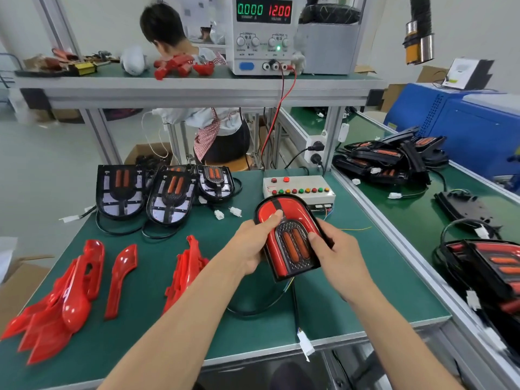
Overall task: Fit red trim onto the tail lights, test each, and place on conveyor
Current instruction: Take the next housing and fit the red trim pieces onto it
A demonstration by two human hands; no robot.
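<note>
While both hands, left (pixel 253 243) and right (pixel 334 257), grip the tail light (pixel 292 240), fingers curl round its rim.

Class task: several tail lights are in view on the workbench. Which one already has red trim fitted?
The tail light gripped by the left hand and right hand. Red trim covers its face; the three tail lights lying at the back show bare black housings.

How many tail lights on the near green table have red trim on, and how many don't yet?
With red trim, held in both hands: 1
Without red trim: 3
Total: 4
</note>
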